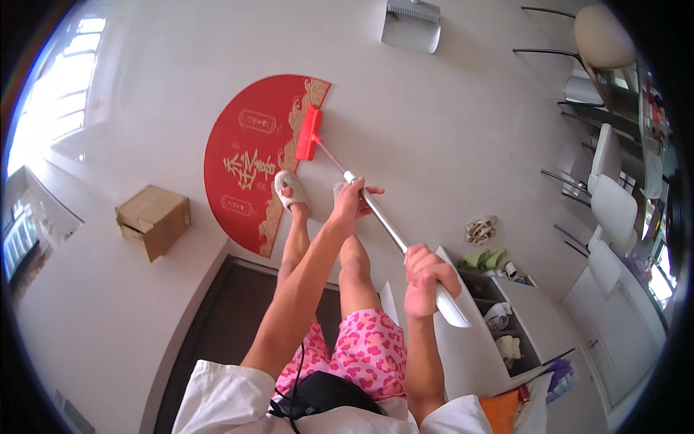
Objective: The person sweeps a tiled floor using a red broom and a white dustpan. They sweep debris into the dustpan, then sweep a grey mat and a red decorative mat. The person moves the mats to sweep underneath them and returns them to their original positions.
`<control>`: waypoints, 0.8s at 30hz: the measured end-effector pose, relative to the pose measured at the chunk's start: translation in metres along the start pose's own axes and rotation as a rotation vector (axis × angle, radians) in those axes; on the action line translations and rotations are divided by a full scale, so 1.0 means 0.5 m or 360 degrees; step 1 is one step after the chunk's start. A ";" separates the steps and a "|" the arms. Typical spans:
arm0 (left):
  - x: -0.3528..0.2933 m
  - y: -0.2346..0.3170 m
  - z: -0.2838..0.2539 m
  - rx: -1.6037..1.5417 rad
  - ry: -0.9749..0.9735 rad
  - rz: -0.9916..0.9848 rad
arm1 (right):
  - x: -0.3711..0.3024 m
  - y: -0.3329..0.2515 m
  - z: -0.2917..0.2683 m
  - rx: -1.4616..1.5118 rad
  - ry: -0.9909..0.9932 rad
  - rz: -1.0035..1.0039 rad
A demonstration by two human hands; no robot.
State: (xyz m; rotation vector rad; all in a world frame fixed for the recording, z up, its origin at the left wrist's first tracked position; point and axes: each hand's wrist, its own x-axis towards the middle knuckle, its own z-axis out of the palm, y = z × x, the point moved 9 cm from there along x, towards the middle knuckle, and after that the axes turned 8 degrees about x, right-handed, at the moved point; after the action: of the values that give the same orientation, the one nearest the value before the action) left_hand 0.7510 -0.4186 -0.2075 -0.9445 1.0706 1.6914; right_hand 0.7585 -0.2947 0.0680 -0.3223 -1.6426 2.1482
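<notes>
A long-handled broom [390, 230] with a white and silver pole slants from lower right to upper left. Its red head [309, 133] rests over the straight edge of a red half-round doormat [235, 155] with gold patterns. Higher up the pole, toward the head, my left hand [350, 200] grips it, with a finger or two sticking out to the right. My right hand [431, 278] is wrapped around the thick white end of the handle. Close to the mat's edge stands my slippered left foot [290, 189]; the other slipper is mostly hidden behind my left hand.
A grey dustpan [410, 27] lies at the far side. On the left, a cardboard box [153, 217] sits on a white surface. To the right are a shoe cabinet [531, 315] with shoes, green slippers [484, 259], sandals [481, 230] and several chairs [614, 206] along a table.
</notes>
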 end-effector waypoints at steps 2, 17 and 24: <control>0.028 -0.008 0.008 -0.0040 -0.0042 -0.0008 | 0.004 0.009 0.026 -0.0140 -0.0186 0.0022; -0.076 -0.034 0.173 -0.0197 0.0031 0.0062 | 0.017 -0.179 -0.033 -0.0268 -0.0254 0.0013; -0.008 -0.036 0.126 -0.0246 0.0338 -0.0058 | 0.033 -0.092 -0.136 0.0141 0.0202 0.0098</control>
State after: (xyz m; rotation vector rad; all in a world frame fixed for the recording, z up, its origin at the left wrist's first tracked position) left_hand 0.7604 -0.3567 -0.1874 -1.2580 1.0635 1.6902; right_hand 0.7810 -0.2185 0.0944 -0.4777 -1.4808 2.1900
